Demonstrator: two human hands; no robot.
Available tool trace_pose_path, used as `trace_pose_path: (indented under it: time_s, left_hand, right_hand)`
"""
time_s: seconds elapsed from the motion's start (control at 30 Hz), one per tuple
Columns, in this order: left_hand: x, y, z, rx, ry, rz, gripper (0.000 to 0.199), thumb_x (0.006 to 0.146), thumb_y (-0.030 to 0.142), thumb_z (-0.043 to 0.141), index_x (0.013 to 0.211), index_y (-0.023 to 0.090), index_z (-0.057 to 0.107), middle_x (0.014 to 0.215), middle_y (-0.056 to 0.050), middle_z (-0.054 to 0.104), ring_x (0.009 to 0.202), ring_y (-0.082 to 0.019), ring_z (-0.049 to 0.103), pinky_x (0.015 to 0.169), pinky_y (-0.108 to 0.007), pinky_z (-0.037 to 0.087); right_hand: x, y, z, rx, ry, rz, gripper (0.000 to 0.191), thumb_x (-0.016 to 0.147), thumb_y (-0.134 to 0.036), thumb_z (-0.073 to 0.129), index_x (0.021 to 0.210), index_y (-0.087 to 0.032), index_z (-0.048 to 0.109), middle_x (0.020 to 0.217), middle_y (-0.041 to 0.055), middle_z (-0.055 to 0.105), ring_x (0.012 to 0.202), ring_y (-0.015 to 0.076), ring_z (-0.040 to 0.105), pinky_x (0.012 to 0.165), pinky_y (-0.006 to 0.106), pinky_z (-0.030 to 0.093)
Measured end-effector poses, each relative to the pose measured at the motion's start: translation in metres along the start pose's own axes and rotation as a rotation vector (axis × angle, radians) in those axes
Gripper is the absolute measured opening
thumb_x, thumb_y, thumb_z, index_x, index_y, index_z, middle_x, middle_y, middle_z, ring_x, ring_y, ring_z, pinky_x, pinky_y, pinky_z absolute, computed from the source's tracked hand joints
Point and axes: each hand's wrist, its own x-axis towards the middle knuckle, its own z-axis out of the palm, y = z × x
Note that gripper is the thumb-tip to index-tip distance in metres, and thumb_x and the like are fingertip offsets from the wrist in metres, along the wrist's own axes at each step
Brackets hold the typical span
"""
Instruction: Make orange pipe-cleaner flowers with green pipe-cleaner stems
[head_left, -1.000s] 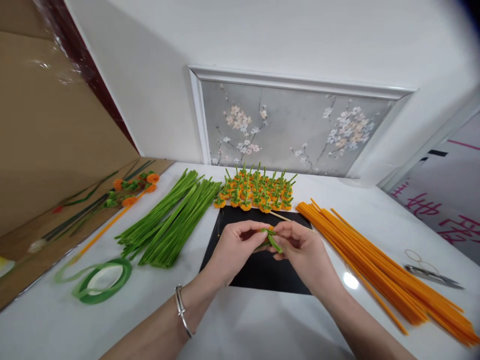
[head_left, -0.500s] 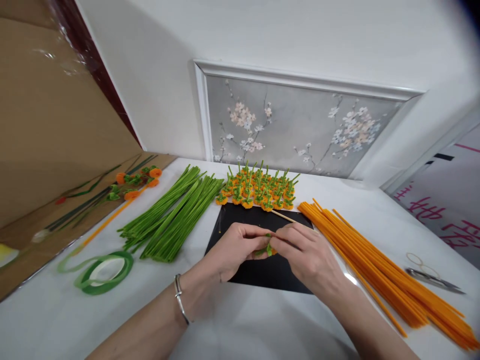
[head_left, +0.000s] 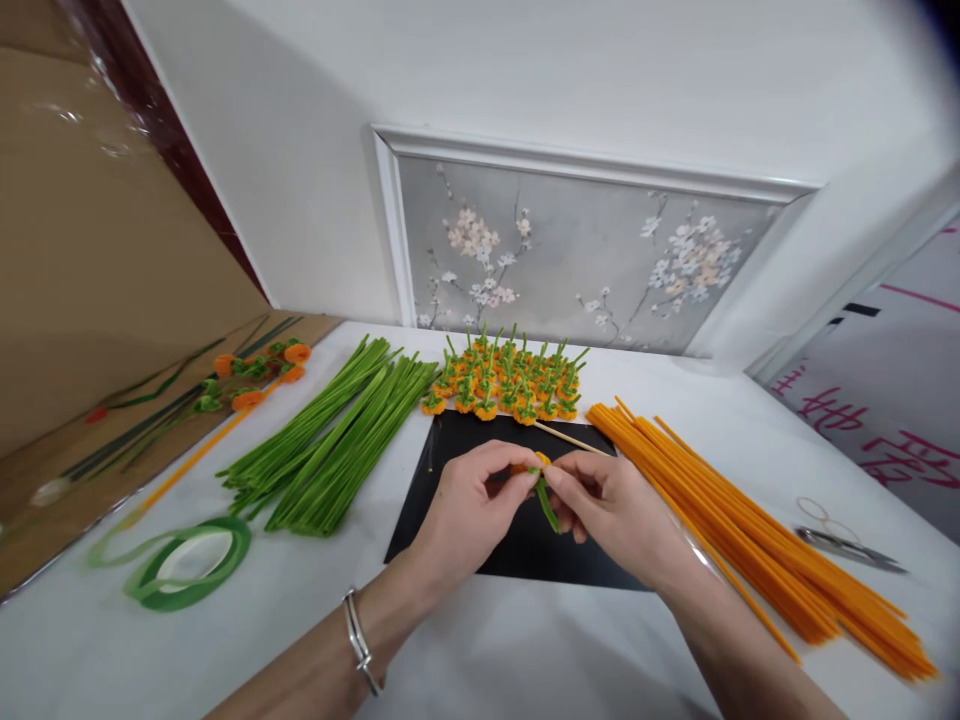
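Observation:
Between both hands, over a black mat (head_left: 480, 545), is a small orange pipe-cleaner flower (head_left: 541, 459) with a green stem (head_left: 547, 505) hanging down toward me. My left hand (head_left: 480, 500) pinches its left side between thumb and forefinger. From the right, my right hand (head_left: 607, 505) grips the flower with thumb and fingertips, close to the green part. The fingers hide much of the flower. Beyond the mat stand several finished orange flowers (head_left: 510, 385) in rows, their green stems pointing up. A thin wooden stick (head_left: 570, 437) lies at the mat's far edge, partly behind my right hand.
Green pipe cleaners (head_left: 337, 450) lie in a bundle at left, orange pipe cleaners (head_left: 750, 530) at right. A roll of green tape (head_left: 232, 560) is at front left. Scissors (head_left: 851, 547) lie far right. Cardboard (head_left: 52, 510) at left carries flowers on stems (head_left: 247, 370).
The flower has been turned in my fingers, so its orange part now faces up and the green stem hangs downward. My right hand's fingers have shifted lower. The view has moved slightly.

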Motion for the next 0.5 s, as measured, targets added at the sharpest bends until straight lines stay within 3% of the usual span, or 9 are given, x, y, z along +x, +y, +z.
trace_pose_path:
  time_s: [0.1,0.17,0.4,0.5]
  left_hand:
    - [0.000,0.000,0.002,0.035,-0.003,0.024,0.011,0.082,0.017,0.059,0.084,0.018,0.071,0.090,-0.006,0.068,0.083,-0.017,0.061,0.076,-0.027,0.047]
    - [0.002,0.000,0.002,-0.056,-0.016,-0.051,0.008,0.080,0.017,0.062,0.081,0.017,0.069,0.085,-0.005,0.067,0.078,-0.016,0.060,0.072,-0.026,0.048]
    - [0.005,0.000,-0.003,-0.504,-0.116,-0.339,0.015,0.076,0.024,0.071,0.072,0.012,0.063,0.065,0.001,0.058,0.060,-0.008,0.052,0.057,-0.019,0.042]
    - [0.004,0.002,-0.004,-0.570,-0.105,-0.403,0.017,0.072,0.022,0.074,0.070,0.011,0.061,0.066,0.001,0.058,0.062,-0.007,0.054,0.060,-0.019,0.044]
  right_hand:
    - [-0.001,0.001,0.002,-0.025,0.006,0.012,0.028,0.086,-0.041,0.053,0.071,-0.017,0.058,0.056,-0.0020,0.056,0.047,0.0102,0.052,0.044,0.021,0.043]
    - [-0.002,0.003,0.002,-0.112,0.039,-0.066,0.022,0.088,-0.033,0.051,0.074,-0.018,0.059,0.057,-0.0019,0.056,0.049,0.0109,0.052,0.045,0.021,0.041]
    - [-0.001,0.011,0.006,-0.712,0.281,-0.691,0.028,0.090,-0.009,0.035,0.086,-0.019,0.061,0.077,0.0053,0.063,0.069,0.0158,0.056,0.064,0.027,0.041]
    - [0.002,0.014,0.008,-0.876,0.349,-0.790,0.026,0.091,-0.008,0.037,0.090,-0.019,0.061,0.079,0.0057,0.065,0.071,0.0173,0.056,0.064,0.029,0.039]
